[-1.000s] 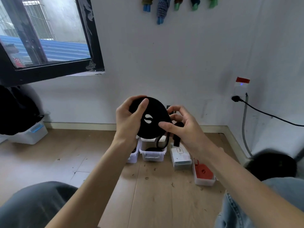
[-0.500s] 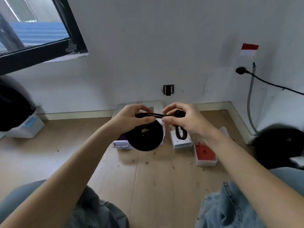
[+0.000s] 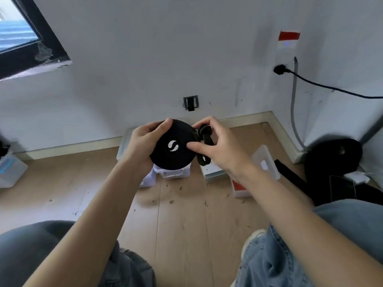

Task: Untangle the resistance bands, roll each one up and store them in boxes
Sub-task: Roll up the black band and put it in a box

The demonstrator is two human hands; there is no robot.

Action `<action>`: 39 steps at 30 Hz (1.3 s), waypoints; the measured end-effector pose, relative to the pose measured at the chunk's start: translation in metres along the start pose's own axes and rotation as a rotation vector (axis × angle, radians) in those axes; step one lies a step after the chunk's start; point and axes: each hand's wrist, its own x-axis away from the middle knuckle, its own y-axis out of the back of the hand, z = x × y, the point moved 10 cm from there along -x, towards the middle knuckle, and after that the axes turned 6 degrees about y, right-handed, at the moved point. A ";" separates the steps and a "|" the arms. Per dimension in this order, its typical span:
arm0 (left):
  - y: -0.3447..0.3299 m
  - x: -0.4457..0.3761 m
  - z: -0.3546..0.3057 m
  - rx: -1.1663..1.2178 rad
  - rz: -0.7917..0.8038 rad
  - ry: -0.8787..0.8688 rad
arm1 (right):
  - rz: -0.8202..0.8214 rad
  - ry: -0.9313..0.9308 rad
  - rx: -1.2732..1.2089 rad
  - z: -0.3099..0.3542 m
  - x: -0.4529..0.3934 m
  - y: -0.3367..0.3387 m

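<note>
A black resistance band wound into a flat round roll (image 3: pixel 173 150) is held up in front of me above the floor, its open centre showing as a pale S shape. My left hand (image 3: pixel 143 146) grips the roll from the left, fingers curled over its top edge. My right hand (image 3: pixel 215 148) pinches the roll's right side, thumb on its face, with the band's loose looped tail (image 3: pixel 205 141) hanging between its fingers. Several small clear boxes (image 3: pixel 174 172) sit on the wooden floor under the roll; one box (image 3: pixel 240 188) by my right forearm holds something red.
A clear lid (image 3: pixel 266 160) lies right of my right hand. A black bag (image 3: pixel 333 156) sits in the right corner under a wall socket with a black cable (image 3: pixel 323 84). A white bin (image 3: pixel 10 170) stands at the far left. My knees frame the lower view.
The roll has turned from hanging edge-up below my hands to facing me flat. My right thumb now presses its face. The view has tilted further down towards the floor.
</note>
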 end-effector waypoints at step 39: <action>0.102 -0.197 0.275 -1.375 -0.007 -0.168 | -0.118 -0.836 -0.065 -0.363 -0.092 -0.104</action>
